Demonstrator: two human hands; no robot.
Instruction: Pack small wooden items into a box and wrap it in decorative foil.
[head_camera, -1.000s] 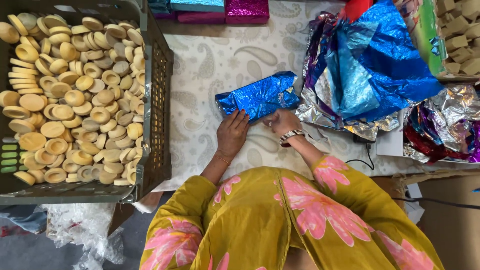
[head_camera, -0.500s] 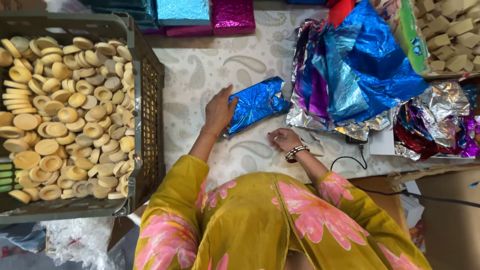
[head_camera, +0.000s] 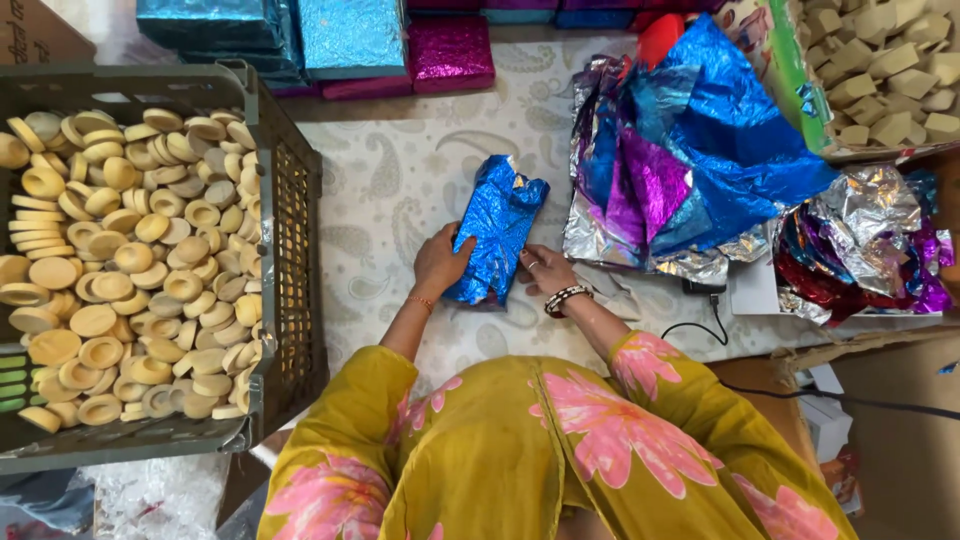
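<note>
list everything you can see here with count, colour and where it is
foil-wrapped packet: one, blue, mid-table, between both hands
crate: one, dark, left
round pieces: many, tan, in crate
wrapped boxes: several, teal, blue and magenta, top edge
loose foil sheets: a pile, blue, purple, silver, right
crumpled foil: a heap, mixed colours, far right
block pieces: many, beige, top right
table cover: one, pale paisley
left hand: on packet's left edge
right hand: at packet's lower right

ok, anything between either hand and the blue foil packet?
Nothing visible. The left hand rests against the near-left edge of the blue foil packet, and the right hand touches its near-right corner. Bare cloth surrounds it.
</note>
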